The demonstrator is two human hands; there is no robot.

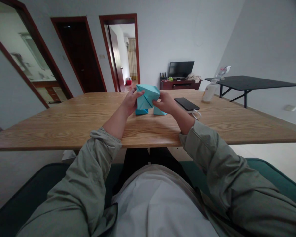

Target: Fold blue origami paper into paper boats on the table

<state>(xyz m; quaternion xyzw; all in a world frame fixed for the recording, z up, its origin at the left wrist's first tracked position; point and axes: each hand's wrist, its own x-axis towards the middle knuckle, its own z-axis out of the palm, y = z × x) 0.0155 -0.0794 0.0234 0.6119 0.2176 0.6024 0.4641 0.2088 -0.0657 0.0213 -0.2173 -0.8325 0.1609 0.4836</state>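
Between my two hands is a light blue folded-paper box (pixel 148 95), held up just above the table. My left hand (pixel 132 100) grips its left side, thumb across the front face. My right hand (pixel 165 102) pinches its right side near the lower corner. Beneath it, a darker blue folded paper piece (pixel 141 112) rests on the wood, partly hidden by the box. Another light blue folded paper piece (pixel 159 112) lies under my right hand, its upper part covered.
The wooden table (pixel 88 121) spreads before me. Right of my hand lies a black phone (pixel 186 103) on a white object with a cable (pixel 196 114). Farther right stands a white pump bottle (pixel 209 91). A black folding table (pixel 251 82) is beyond.
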